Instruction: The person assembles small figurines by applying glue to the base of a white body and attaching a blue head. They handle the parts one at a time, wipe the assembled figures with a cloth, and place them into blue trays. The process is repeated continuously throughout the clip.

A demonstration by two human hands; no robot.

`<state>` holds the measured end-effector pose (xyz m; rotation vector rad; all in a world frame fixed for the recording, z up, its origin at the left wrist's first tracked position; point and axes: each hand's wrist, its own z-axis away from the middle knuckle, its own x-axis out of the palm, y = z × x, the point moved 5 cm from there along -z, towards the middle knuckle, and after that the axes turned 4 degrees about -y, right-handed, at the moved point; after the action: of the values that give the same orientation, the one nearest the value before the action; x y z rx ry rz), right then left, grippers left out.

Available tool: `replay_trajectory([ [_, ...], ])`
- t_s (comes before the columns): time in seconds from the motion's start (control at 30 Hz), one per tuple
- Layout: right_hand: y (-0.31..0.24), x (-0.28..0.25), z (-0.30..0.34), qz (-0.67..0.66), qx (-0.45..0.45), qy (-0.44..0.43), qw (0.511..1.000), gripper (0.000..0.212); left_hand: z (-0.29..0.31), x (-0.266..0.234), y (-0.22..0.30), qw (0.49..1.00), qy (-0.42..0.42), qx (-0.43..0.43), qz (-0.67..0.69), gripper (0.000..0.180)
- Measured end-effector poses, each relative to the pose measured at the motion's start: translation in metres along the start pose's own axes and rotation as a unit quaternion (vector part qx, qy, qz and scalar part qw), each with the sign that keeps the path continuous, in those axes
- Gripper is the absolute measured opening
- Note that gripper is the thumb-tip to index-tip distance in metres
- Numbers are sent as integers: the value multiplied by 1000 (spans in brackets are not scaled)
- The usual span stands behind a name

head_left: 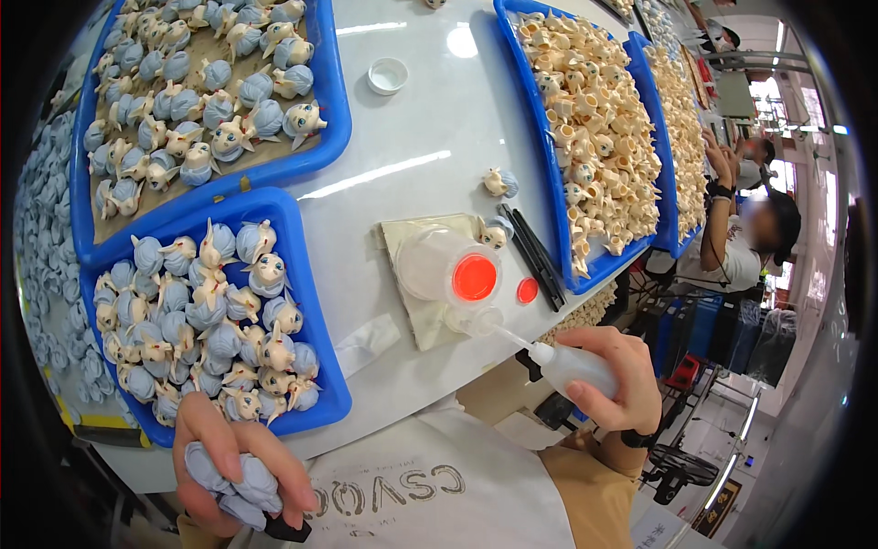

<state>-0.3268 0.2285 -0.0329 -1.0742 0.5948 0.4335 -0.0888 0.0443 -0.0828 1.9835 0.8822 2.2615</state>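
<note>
My left hand point(203, 439) is closed around several light-blue doll hair pieces point(254, 485), low on the left beside the smaller blue tray point(325, 371). In my right hand point(631, 371) a translucent squeeze bottle point(578, 369) lies tilted, its thin nozzle pointing left. The nozzle tip reaches a small clear cup point(477, 320); whether it touches the cup I cannot tell. Just beyond stands a clear plastic jar point(422, 261) with a round red area at one end, on a pale square board point(393, 240). A doll head with blue hair point(494, 234) lies beside the jar.
Doll heads with blue hair fill the smaller tray and a larger blue tray point(337, 110). Another blue tray point(549, 183) holds cream-coloured parts. Black tweezers point(535, 252), a red disc point(528, 290) and a white dish point(388, 76) lie on the table. A co-worker point(732, 242) sits at the right.
</note>
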Motion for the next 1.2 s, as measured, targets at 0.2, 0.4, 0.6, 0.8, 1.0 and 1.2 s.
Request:
replay_trajectory([
  [0.2,-7,-4,-1,4,-9,2,1000,36,-2,6,5,995,39,-49,-77,39],
  [0.4,-4,-2,-3,8,-15,-4,1000,36,-2,2,3,992,31,-60,-105,40],
  [0.6,-5,-3,-5,13,-12,-11,1000,36,-4,1,0,991,31,-63,-117,41],
  [0.8,-9,-3,-8,22,-29,-16,999,35,-1,1,2,991,41,-60,-110,42],
  [1.0,-9,-2,-9,25,-37,-17,999,34,-3,-1,0,991,43,-59,-114,43],
  [1.2,-6,-1,-5,17,-41,-6,999,34,-5,-3,-2,990,44,-62,-117,44],
])
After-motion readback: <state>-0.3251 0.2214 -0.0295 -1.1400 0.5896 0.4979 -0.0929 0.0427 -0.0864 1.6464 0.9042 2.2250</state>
